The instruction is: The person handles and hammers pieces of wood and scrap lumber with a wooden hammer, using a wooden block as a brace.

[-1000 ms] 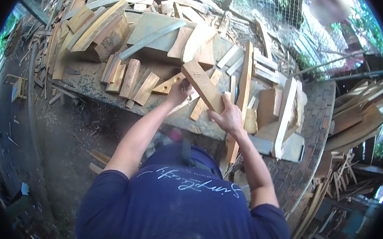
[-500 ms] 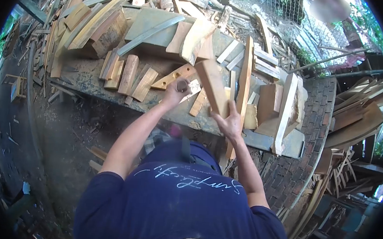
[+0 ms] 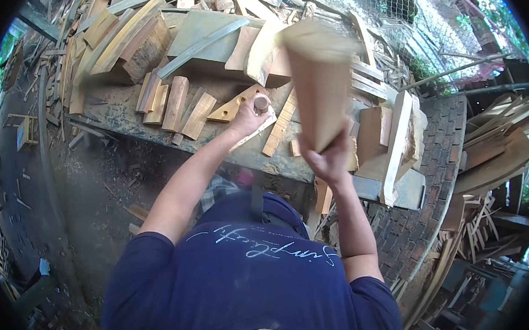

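Observation:
My left hand [image 3: 247,116] is closed around an upright round-ended wooden handle [image 3: 261,103]; the lower end is hidden by the hand. Beneath that hand lies a pale strip of wood [image 3: 260,126] on the workbench [image 3: 217,144]. Just behind it is a light-brown board with holes [image 3: 228,110]. In my right hand [image 3: 331,159] is a thick wooden block [image 3: 319,89], gripped near its close end and raised above the bench, its far end smeared by motion. A narrow notched wooden strip [image 3: 278,128] lies between the two hands.
Several short wood pieces [image 3: 175,103] rest to the left of my left hand. Large blocks and a grey-topped slab [image 3: 205,41] stand along the back. To the right are a pale upright plank [image 3: 396,146] and a brick surface [image 3: 440,153]. Scrap wood is heaped behind the bench.
The wooden block in my right hand has risen and swung up toward the camera. My left hand has shifted slightly right and forward, with the handle now seen end-on.

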The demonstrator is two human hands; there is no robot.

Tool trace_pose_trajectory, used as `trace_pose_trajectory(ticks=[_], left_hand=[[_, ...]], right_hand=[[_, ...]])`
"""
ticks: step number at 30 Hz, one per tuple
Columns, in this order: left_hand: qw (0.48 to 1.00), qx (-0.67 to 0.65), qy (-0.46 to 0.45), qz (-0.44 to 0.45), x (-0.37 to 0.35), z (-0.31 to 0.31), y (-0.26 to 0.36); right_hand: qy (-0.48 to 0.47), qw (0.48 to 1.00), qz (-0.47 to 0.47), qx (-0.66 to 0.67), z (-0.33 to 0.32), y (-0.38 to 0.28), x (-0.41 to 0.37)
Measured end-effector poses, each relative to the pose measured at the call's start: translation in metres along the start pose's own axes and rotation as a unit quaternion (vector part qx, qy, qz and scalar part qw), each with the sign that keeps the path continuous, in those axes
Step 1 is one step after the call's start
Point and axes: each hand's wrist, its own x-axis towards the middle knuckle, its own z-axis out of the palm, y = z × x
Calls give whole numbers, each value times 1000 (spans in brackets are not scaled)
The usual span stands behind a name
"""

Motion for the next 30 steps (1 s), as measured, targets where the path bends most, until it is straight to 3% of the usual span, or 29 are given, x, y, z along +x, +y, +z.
trace_pose_trajectory(ticks=[2,3,5,7,9,10,13,14,15,17,19,21,23,24,25,27,28,30], left_hand=[[1000,-14,-14,-13,2,-1,10],[994,61,-31,-81,11,5,-2],[998,47,3,50,14,11,-14],[996,-31,-41,-67,7,2,22],[995,32,-46,-79,7,0,36],[994,35,-52,-87,10,2,29],[995,-45,-40,-81,11,5,17],[993,-90,-52,-60,12,1,13],[994,-33,-55,-91,21,3,-3],[995,29,-61,-71,25,9,-15],[992,-107,-53,-47,22,12,-23],[991,-99,-39,-81,21,12,-19],[996,-80,-28,-38,25,12,-27],[995,-89,-18,-45,26,14,-30],[995,-89,-19,-43,28,14,-37],[992,-115,11,-53,29,4,-23],[985,-168,7,-40,24,-2,2],[986,-163,6,-44,20,-3,-4]], right_hand=[[-130,961,125,-208,8,44,-5],[-203,908,194,-311,11,53,-5],[-179,924,167,-293,5,53,5],[-169,934,166,-265,6,26,7],[-76,985,99,-122,11,-14,24],[-40,992,47,-112,14,-14,25],[-39,992,51,-110,22,33,9],[-156,934,202,-251,18,39,12],[-194,902,249,-295,20,54,12],[-170,916,181,-314,10,58,13],[-126,947,175,-238,14,29,25],[-94,965,157,-186,24,15,27],[16,998,22,-53,32,5,23],[21,999,20,-28,37,32,11],[-35,986,44,-157,33,59,3],[-191,902,274,-273,24,64,10],[-186,904,271,-274,23,63,14],[-115,935,175,-286,21,43,26]])
